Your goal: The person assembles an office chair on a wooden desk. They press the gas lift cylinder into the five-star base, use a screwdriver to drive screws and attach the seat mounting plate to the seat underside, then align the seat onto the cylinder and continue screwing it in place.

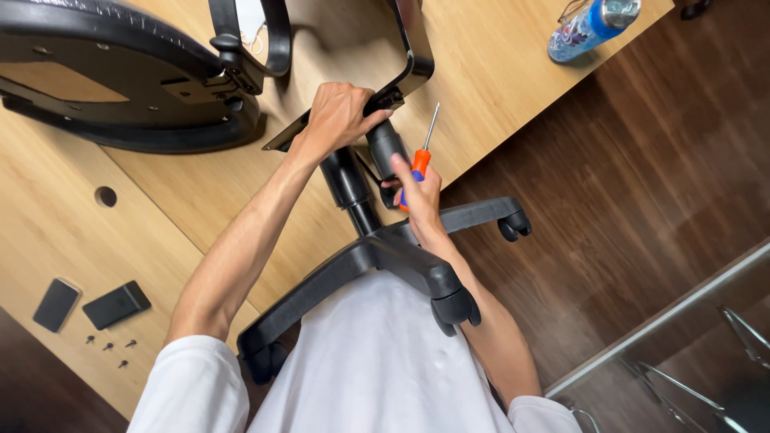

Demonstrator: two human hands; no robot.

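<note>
The left hand (335, 119) is closed over the black mechanism plate (377, 100) at the top of the gas column (351, 183), fingers wrapped tight on its edge. The right hand (417, 192) sits just right of the column, fingers curled around the orange-handled screwdriver (423, 152), whose shaft points up past the plate; its fingertips also touch the dark sleeve (385, 148) beside the column.

The column rises from the hub of the wheeled base (385, 252), which lies across the person's lap, between the two forearms. One caster (455, 309) sits below the column against the right forearm, another (513, 224) right of the column over the dark floor, and a third (261, 361) is partly hidden by the white shirt.

Left of the column, the upturned seat (120, 88) rests on the wooden table (497, 72) with an armrest loop (249, 40) above it, crowding the left hand. Far left of the column lie a phone (56, 305), a black box (116, 305) and loose screws (108, 349). A bottle (592, 28) lies at the table's far corner, well right of the column.
</note>
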